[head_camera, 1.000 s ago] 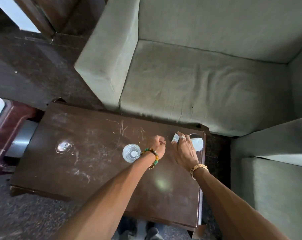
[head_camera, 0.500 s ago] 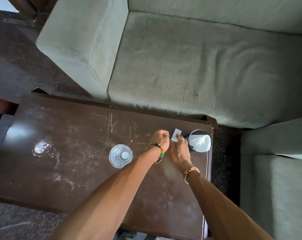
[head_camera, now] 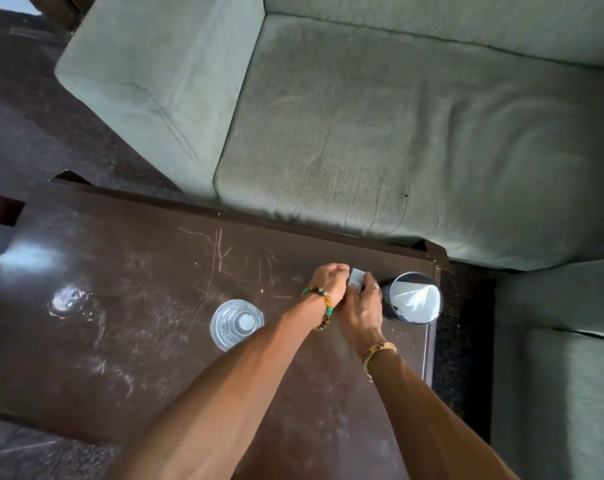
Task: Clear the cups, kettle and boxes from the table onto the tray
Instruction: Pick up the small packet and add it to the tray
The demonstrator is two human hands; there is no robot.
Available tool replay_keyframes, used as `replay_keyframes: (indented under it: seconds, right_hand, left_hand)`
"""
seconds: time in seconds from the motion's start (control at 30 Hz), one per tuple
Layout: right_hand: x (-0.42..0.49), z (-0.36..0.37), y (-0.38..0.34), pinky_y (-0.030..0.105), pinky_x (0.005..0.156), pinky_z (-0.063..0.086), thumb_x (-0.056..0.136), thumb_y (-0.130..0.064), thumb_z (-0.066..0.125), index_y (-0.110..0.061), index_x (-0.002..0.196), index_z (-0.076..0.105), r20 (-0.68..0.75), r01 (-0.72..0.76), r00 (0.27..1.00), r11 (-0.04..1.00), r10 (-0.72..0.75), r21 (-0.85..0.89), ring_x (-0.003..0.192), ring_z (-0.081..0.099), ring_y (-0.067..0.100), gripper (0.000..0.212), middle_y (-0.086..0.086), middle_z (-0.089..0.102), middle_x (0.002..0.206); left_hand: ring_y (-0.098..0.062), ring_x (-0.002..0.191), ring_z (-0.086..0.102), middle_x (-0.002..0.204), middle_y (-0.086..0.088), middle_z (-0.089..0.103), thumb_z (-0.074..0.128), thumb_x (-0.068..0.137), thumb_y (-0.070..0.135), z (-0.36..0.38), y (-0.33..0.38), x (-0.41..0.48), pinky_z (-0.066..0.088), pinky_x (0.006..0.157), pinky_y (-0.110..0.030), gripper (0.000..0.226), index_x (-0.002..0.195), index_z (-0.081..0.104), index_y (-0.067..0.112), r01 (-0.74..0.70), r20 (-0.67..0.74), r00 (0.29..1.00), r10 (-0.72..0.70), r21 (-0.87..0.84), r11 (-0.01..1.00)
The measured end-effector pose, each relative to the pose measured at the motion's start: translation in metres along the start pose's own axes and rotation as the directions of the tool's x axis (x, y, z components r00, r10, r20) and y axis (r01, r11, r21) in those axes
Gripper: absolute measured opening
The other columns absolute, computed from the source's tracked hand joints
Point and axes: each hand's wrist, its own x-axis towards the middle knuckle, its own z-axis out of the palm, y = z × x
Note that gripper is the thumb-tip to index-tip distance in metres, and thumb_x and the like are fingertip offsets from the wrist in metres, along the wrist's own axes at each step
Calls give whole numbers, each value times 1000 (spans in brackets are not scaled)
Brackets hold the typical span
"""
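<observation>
Two hands meet at the far right part of the counter [head_camera: 127,306], just beside a dark cylindrical cup [head_camera: 390,310] that holds a folded white paper napkin [head_camera: 414,299]. The left hand [head_camera: 328,284] is curled with its fingers closed; the right hand [head_camera: 361,306] lies against it. Between them a small pale box [head_camera: 356,278] shows only at one corner. Both hands appear closed on it, but the contact points are hidden, so which hand carries the load cannot be told.

A clear glass cup [head_camera: 236,323] stands upright near the left forearm, apart from it. No tray and no kettle are in view.

Hazards, judged from this layout:

- The right hand's knuckles sit almost against the dark cup, which stands close to the counter's right edge. A lift that swings rightward is likely to push it over the edge.
- The box is small and mostly covered. A shared, shallow pinch can let it slip when the hands separate.
- The left forearm passes close to the glass cup. A low withdrawal can tip it.
- The tray lies outside the view, so the carry begins without a sighted target.
</observation>
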Motion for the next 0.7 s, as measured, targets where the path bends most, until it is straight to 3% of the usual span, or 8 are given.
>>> replay_keyframes:
  seconds: [0.07,0.13,0.2,0.27,0.37,0.5,0.6,0.7]
  right_hand:
    - [0,3,2,35,91,41,92,-29,42,-1,129,50,-18,-70,997,995,71,68,103,45,20,47,23,57,129]
    - [0,4,4,33,85,38,94,-14,46,-14,114,50,-54,-89,994,992,94,86,99,42,19,20,12,54,116]
    - [-4,4,1,37,90,43,92,-7,49,-13,115,53,-70,-66,995,995,72,74,100,44,19,24,10,51,113]
    - [-13,2,-6,34,82,42,90,-4,51,-12,102,52,-65,-53,996,997,57,61,92,43,19,14,12,52,105]
    - [-33,-2,-17,28,79,36,92,-8,54,-17,100,53,-47,-13,999,1000,11,-28,87,41,18,13,9,52,104]
    - [-66,-24,-50,27,67,40,87,-2,56,-10,79,55,-74,-7,997,996,14,86,74,49,22,11,17,63,86]
    - [-104,-55,-82,24,70,48,89,0,56,-8,94,71,-72,47,997,989,-37,143,83,64,28,18,7,69,84]
    - [-141,-82,-109,44,96,54,93,-2,58,-4,124,67,-15,91,996,979,-90,183,105,68,32,32,15,71,113]
  left_hand:
    - [-23,79,60,102,-11,70,50,95,24,0,1,-4,51,80,-33,24,99,71,14,35,-2,999,-35,-37,999]
    - [-20,80,58,102,-11,69,51,95,22,-2,0,-9,53,79,-33,23,103,71,12,63,-22,998,-64,-66,996]
    - [-20,85,58,99,-11,66,52,95,14,-6,0,-19,52,73,-30,23,107,69,8,100,-21,994,-104,-145,984]
    - [-21,85,57,99,-11,62,50,95,7,-12,6,-33,50,68,-27,21,106,68,3,125,-16,991,-132,-230,965]
    - [-19,72,55,96,-13,61,47,95,1,-23,19,-59,47,58,-24,21,83,62,8,128,-29,990,-141,-276,953]
    - [-14,67,50,78,-6,53,43,97,0,-40,44,-101,44,56,-22,29,73,52,14,131,-7,990,-140,-299,945]
    - [-16,74,56,90,-10,60,41,99,4,-60,68,-152,47,66,-25,25,84,59,14,96,8,995,-97,-269,958]
    - [-21,86,59,105,-13,62,39,99,2,-79,89,-207,51,82,-37,29,118,61,10,31,12,1000,-29,-277,960]
